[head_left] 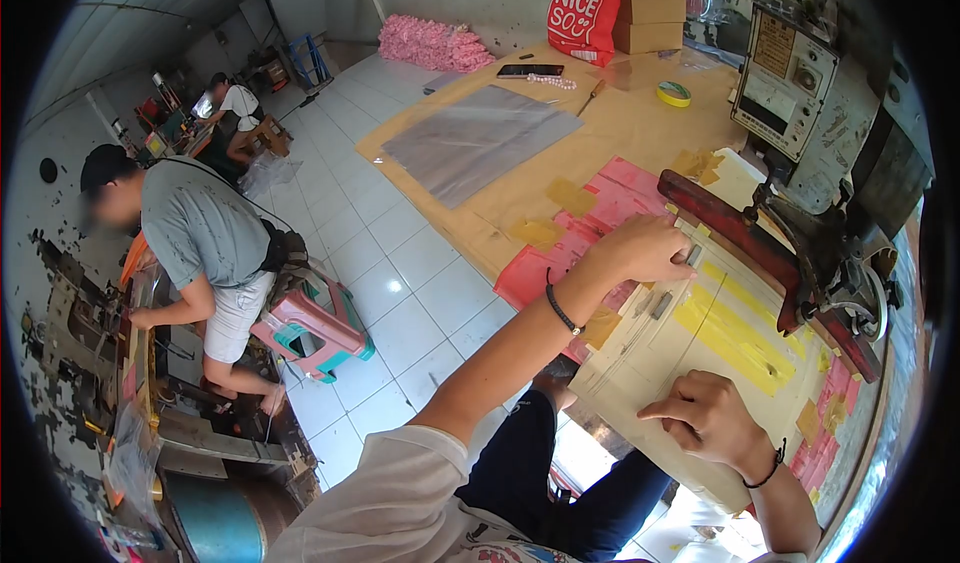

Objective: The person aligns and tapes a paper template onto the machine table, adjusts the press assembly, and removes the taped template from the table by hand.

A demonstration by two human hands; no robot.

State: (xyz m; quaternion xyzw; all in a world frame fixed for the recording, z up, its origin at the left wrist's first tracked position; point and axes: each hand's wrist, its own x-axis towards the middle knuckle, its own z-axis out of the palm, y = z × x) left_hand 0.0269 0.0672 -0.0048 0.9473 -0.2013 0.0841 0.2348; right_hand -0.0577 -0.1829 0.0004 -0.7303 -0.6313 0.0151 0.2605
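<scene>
My left hand [655, 249], with a dark bracelet on its wrist, is closed at the upper edge of a pale flat board [640, 363]. Its fingertips pinch a small metal block [693, 255]. A second small metal block [661, 306] lies on the board just below that hand. Over the board's right part run yellow tape strips [735, 338]. My right hand [705, 413] hovers over or rests on the near part of the board, its index finger pointing left and the others curled. Whatever may be inside those curled fingers is hidden.
A machine [800, 93] with a dark red bar [730, 233] stands at the board's right. Brown paper covers the table, bearing a clear plastic sheet [480, 143], a phone [530, 71] and a tape roll [673, 94]. Another person [205, 223] works at left, near a pink stool [315, 323].
</scene>
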